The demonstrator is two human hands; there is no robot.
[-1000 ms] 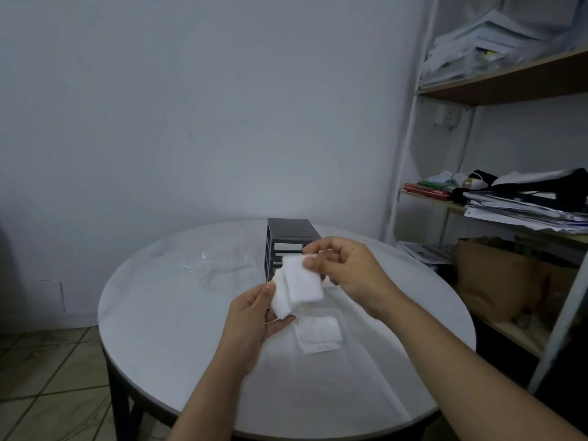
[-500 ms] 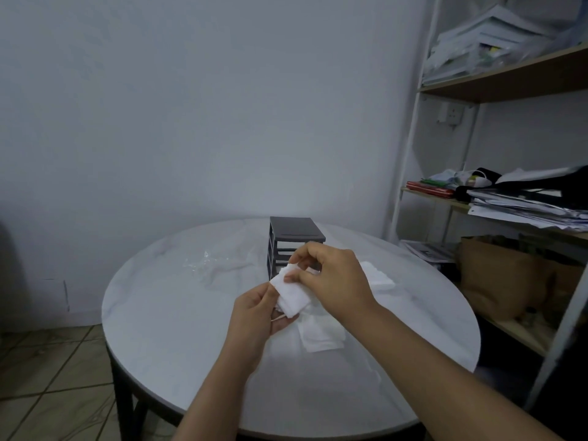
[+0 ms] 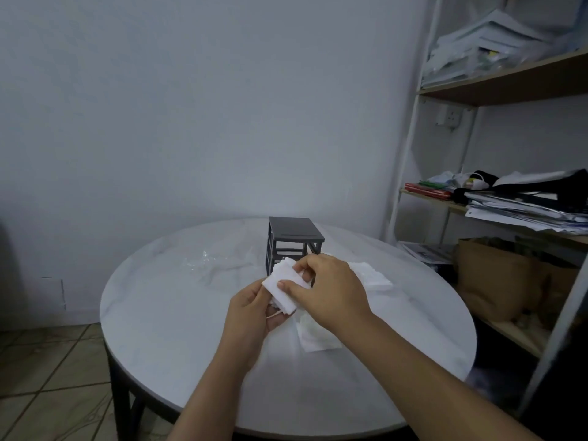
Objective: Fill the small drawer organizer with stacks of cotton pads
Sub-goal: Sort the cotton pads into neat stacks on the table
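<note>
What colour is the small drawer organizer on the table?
The drawer organizer is dark grey, seen best in the head view.

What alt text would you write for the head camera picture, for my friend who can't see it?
The left hand and right hand hold a small stack of white pads above a round white table. A dark organizer stands just behind them, and loose pads lie on the table under the right wrist.

Head-worn, angled forward-down, seemingly close.
</note>
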